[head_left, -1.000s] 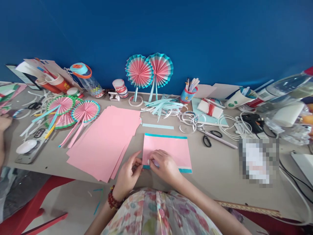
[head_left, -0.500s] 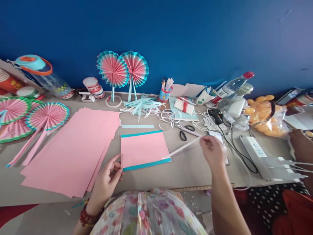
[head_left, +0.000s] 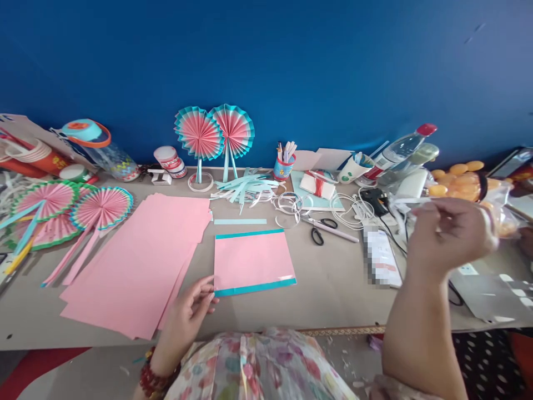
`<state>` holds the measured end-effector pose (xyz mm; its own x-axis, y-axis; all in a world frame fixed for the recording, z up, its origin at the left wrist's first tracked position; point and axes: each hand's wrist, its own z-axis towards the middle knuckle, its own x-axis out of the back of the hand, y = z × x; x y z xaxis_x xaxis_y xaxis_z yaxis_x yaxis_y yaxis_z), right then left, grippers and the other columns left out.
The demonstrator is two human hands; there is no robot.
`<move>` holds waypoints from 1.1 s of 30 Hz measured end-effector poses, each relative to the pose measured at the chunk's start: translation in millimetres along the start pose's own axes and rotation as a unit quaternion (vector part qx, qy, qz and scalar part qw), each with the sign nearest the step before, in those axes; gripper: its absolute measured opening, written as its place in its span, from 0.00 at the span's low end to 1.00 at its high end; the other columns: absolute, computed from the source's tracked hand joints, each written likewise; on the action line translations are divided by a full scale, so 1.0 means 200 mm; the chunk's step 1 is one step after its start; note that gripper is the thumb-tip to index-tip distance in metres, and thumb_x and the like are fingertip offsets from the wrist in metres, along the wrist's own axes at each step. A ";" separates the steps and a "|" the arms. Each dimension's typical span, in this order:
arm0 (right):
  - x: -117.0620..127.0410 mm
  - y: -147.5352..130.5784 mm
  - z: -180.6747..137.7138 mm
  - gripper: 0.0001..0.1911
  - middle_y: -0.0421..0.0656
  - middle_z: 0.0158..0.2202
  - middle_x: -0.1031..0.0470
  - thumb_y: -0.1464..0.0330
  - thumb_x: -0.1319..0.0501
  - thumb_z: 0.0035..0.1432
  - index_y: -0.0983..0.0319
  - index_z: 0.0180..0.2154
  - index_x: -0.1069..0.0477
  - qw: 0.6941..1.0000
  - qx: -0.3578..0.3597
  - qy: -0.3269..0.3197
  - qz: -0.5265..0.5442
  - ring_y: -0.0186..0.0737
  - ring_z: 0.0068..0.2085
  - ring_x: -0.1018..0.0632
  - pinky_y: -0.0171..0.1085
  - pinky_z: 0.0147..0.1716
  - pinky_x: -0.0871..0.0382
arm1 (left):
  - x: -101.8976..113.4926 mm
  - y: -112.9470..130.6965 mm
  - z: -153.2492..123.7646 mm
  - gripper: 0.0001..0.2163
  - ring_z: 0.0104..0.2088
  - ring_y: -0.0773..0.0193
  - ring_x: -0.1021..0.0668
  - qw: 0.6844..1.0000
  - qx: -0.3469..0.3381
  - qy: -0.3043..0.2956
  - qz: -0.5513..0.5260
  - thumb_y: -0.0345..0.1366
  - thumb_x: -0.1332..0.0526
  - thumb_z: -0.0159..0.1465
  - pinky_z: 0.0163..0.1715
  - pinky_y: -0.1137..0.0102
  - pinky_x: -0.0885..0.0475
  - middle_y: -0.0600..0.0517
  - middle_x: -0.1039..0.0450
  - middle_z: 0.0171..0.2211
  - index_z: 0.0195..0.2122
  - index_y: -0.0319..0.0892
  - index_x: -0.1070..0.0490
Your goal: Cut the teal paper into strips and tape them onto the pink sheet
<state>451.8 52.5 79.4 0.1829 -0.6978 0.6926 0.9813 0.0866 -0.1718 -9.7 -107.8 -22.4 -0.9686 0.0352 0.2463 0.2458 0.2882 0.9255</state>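
Observation:
A pink sheet of paper (head_left: 254, 258) with teal strips along its top and bottom edges lies flat on the table. My left hand (head_left: 194, 305) pinches its lower left corner between thumb and fingers. Raised over the right side of the table, my right hand (head_left: 449, 233) is closed around a thin white strip (head_left: 400, 201), which trails out to the left, partly blurred. A pale blue paper strip (head_left: 240, 221) lies just above the pink sheet. To the left spreads a stack of larger pink sheets (head_left: 137, 261).
Scissors (head_left: 328, 229) and a phone (head_left: 383, 258) lie right of the sheet. Behind are pale blue strips (head_left: 245, 188), two upright folded fans (head_left: 199, 133), a pen cup (head_left: 284, 166) and a bottle (head_left: 393, 155). More fans (head_left: 102, 206) lie left; a power strip (head_left: 468, 269) lies right.
My right hand has moved right and up, and the white strip has come away from the sheet's lower edge. My left hand stays at the corner. The view has shifted slightly.

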 end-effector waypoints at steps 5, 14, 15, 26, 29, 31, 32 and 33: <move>-0.22 -0.13 0.13 0.17 0.52 0.46 0.22 0.67 0.49 0.64 0.62 0.46 0.24 0.996 0.044 -0.068 0.029 0.47 0.47 0.23 0.41 0.41 0.33 | 0.02 0.01 -0.02 0.17 0.38 0.59 0.17 0.995 -0.030 0.054 0.075 0.49 0.44 0.69 0.36 0.67 0.18 0.48 0.21 0.42 0.51 0.46 0.28; -0.33 -0.36 -0.02 0.12 0.45 0.38 0.22 0.66 0.46 0.63 0.58 0.40 0.24 0.979 0.039 -0.167 0.111 0.41 0.33 0.24 0.39 0.32 0.33 | 0.17 0.24 0.15 0.12 0.43 0.59 0.20 0.940 -0.179 0.067 0.283 0.43 0.47 0.71 0.41 0.69 0.24 0.49 0.22 0.44 0.46 0.47 0.27; -0.34 -0.42 -0.04 0.12 0.44 0.39 0.21 0.66 0.47 0.64 0.57 0.40 0.24 0.971 0.063 -0.186 0.137 0.41 0.35 0.23 0.38 0.36 0.31 | 0.19 0.29 0.23 0.11 0.45 0.60 0.20 0.927 -0.208 0.059 0.307 0.41 0.47 0.71 0.45 0.68 0.25 0.49 0.23 0.45 0.45 0.46 0.27; -0.65 -0.93 -0.12 0.12 0.47 0.43 0.22 0.75 0.39 0.57 0.61 0.43 0.25 0.886 0.224 -0.347 0.213 0.46 0.45 0.24 0.43 0.46 0.31 | 0.07 0.42 0.88 0.07 0.47 0.51 0.27 0.834 -0.266 0.001 0.484 0.27 0.37 0.61 0.46 0.60 0.31 0.45 0.27 0.41 0.41 0.41 0.26; -0.69 -0.96 -0.09 0.11 0.47 0.38 0.23 0.77 0.38 0.52 0.62 0.39 0.26 0.882 0.211 -0.370 0.200 0.46 0.41 0.24 0.42 0.42 0.31 | 0.07 0.39 0.91 0.08 0.46 0.52 0.27 0.833 -0.256 -0.013 0.491 0.26 0.37 0.61 0.45 0.61 0.32 0.45 0.28 0.42 0.41 0.41 0.27; -0.70 -0.96 -0.08 0.11 0.45 0.37 0.24 0.78 0.39 0.50 0.62 0.36 0.27 0.876 0.206 -0.386 0.203 0.45 0.41 0.25 0.40 0.41 0.32 | 0.09 0.37 0.93 0.06 0.45 0.53 0.27 0.838 -0.245 -0.024 0.487 0.27 0.36 0.61 0.45 0.61 0.32 0.46 0.28 0.42 0.39 0.42 0.28; -0.71 -0.96 -0.07 0.10 0.45 0.37 0.24 0.78 0.39 0.49 0.61 0.35 0.27 0.873 0.205 -0.392 0.207 0.45 0.42 0.25 0.40 0.41 0.33 | 0.10 0.37 0.94 0.05 0.45 0.53 0.27 0.842 -0.240 -0.030 0.483 0.28 0.36 0.61 0.46 0.62 0.33 0.47 0.28 0.41 0.37 0.42 0.29; -0.71 -0.96 -0.07 0.10 0.44 0.37 0.25 0.79 0.40 0.48 0.61 0.34 0.28 0.870 0.203 -0.397 0.211 0.44 0.42 0.26 0.39 0.42 0.34 | 0.11 0.36 0.95 0.04 0.45 0.54 0.27 0.846 -0.234 -0.034 0.478 0.29 0.36 0.61 0.46 0.62 0.33 0.48 0.28 0.40 0.36 0.42 0.29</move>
<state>237.4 125.1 4.8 0.3572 0.1536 0.9213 0.7275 0.5730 -0.3775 -20.0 96.4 -4.7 -0.3135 0.0977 0.9445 0.8911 -0.3135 0.3282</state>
